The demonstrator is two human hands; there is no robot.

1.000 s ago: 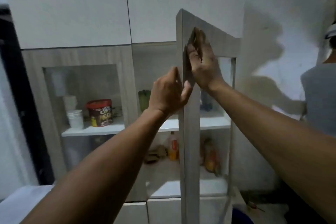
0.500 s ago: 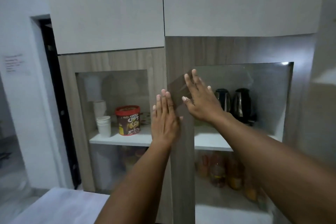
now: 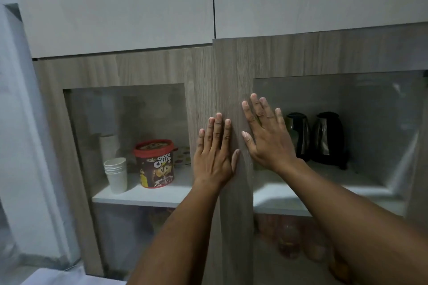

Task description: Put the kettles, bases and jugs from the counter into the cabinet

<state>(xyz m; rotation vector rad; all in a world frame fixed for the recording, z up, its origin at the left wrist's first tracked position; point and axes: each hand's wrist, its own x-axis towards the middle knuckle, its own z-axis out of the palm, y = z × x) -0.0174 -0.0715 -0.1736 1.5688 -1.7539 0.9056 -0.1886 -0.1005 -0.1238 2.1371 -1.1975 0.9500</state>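
Brown wood with a grey grain makes the frame of the right cabinet door [image 3: 232, 90], and this door is now pushed flat against the cabinet, where one second ago it stood wide open with its edge toward the camera. Half a second ago it was already nearly shut, and now both hands only press on it. The left hand [image 3: 214, 155] lies flat with its fingers straight and close together, right where the two doors meet. The right hand [image 3: 266, 139] lies flat beside it on the wood, fingers spread a little, and reaches just over the edge of the glass. Neither hand holds anything. Two dark kettles [image 3: 317, 139] stand side by side on the white shelf [image 3: 324, 190] behind the glass of the right door, so they are inside the cabinet. It looks like the putting away is done, or almost done, and shutting the door is the last bit. Behind the left door sit a stack of paper cups [image 3: 115, 173] and a red-lidded tub of Choco Chips [image 3: 156, 164]. The counter is out of view, so I cannot tell if any bases or jugs are left there. No jugs show inside. The lower shelf holds orange things behind blurry glass, too dim to name.
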